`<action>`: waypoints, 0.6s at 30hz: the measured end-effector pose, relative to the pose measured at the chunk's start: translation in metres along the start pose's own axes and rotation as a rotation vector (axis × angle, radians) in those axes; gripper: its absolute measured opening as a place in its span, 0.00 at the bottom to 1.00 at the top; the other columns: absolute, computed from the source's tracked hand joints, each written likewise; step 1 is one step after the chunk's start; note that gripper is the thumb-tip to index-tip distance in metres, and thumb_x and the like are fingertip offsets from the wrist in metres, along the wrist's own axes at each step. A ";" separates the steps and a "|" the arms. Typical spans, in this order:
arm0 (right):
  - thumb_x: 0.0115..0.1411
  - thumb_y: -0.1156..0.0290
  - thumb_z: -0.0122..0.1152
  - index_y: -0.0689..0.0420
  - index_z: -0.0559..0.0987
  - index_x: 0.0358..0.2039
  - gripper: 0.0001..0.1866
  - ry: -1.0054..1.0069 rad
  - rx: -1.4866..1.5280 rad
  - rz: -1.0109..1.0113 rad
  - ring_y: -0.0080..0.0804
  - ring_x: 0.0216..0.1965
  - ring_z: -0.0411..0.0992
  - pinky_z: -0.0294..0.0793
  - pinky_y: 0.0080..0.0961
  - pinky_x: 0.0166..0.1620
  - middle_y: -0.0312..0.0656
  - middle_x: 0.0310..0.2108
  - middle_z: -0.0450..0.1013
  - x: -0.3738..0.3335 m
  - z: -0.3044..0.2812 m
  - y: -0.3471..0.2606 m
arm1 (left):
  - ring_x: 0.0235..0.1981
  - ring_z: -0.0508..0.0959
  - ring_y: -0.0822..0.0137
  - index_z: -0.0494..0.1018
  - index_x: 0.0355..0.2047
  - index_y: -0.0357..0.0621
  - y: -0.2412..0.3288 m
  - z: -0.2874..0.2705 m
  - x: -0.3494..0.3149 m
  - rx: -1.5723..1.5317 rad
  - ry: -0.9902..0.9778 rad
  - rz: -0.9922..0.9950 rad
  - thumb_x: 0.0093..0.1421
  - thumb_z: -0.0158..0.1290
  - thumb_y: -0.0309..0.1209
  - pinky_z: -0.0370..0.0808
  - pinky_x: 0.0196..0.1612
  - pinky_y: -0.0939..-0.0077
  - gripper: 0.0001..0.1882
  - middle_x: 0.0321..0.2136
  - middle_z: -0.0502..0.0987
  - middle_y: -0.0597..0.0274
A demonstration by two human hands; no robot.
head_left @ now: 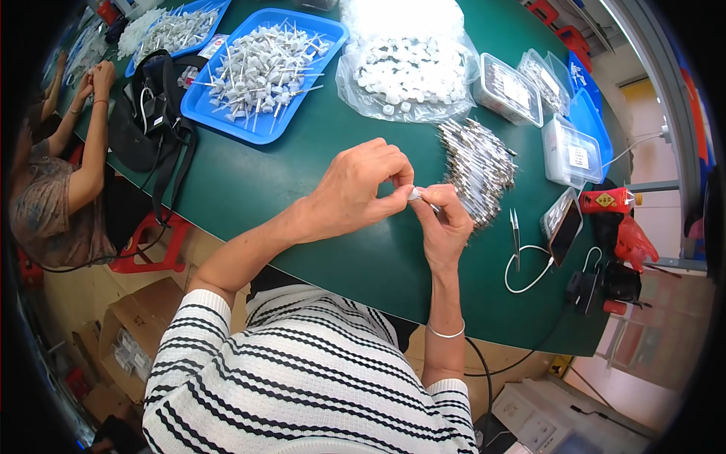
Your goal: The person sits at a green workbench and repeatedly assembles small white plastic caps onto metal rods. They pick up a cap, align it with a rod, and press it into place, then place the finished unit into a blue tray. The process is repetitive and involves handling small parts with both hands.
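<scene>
Over the front of the green table (348,261), my two hands meet fingertip to fingertip. My left hand (363,185) pinches a small white cap (414,194) between thumb and forefinger. Against the other side of that cap, the fingers of my right hand (445,227) are closed in a pinch; what they hold is hidden. Just beyond my right hand lies a heap of thin silvery and clear rods (478,166). Farther back, an open clear plastic bag (352,91) holds many loose white caps (412,72).
A blue tray (198,102) at the far left holds white pieces with thin stems. Beside it sits a black bag (144,125). Clear boxes (510,91), tweezers (516,234), a phone (565,234) and a white cable (522,290) lie right. Another person's arm (94,140) is at left.
</scene>
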State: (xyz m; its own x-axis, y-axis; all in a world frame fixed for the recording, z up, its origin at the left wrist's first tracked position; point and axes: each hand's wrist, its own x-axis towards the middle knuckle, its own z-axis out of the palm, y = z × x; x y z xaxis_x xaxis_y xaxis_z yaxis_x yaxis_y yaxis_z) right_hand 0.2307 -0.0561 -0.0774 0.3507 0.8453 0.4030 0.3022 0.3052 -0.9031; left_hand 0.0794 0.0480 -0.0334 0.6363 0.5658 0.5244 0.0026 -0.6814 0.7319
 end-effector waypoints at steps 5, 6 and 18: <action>0.51 0.84 0.65 0.62 0.78 0.31 0.07 0.026 0.145 0.053 0.21 0.30 0.69 0.68 0.17 0.34 0.37 0.28 0.72 -0.001 0.005 -0.004 | 0.24 0.71 0.71 0.70 0.25 0.39 0.001 0.005 -0.006 -0.183 0.013 -0.184 0.51 0.54 0.22 0.68 0.28 0.77 0.03 0.22 0.72 0.64; 0.51 0.84 0.65 0.62 0.78 0.31 0.07 0.032 0.184 0.077 0.21 0.30 0.68 0.68 0.16 0.34 0.36 0.28 0.72 -0.001 0.006 -0.005 | 0.24 0.70 0.72 0.70 0.25 0.38 0.002 0.006 -0.007 -0.240 0.007 -0.261 0.52 0.54 0.22 0.67 0.28 0.78 0.03 0.22 0.72 0.65; 0.55 0.86 0.60 0.62 0.76 0.34 0.07 0.008 0.437 0.137 0.26 0.34 0.74 0.75 0.19 0.39 0.41 0.32 0.73 -0.006 0.012 -0.001 | 0.30 0.69 0.79 0.70 0.29 0.38 -0.008 0.017 -0.019 -0.680 -0.016 -0.492 0.59 0.52 0.26 0.67 0.35 0.82 0.04 0.27 0.71 0.69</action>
State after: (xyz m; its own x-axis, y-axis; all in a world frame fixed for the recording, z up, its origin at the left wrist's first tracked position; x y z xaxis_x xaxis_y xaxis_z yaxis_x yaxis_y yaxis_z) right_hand 0.2179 -0.0560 -0.0804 0.3685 0.8880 0.2750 -0.1493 0.3485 -0.9253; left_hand 0.0800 0.0349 -0.0568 0.6947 0.7155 0.0739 -0.1795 0.0730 0.9810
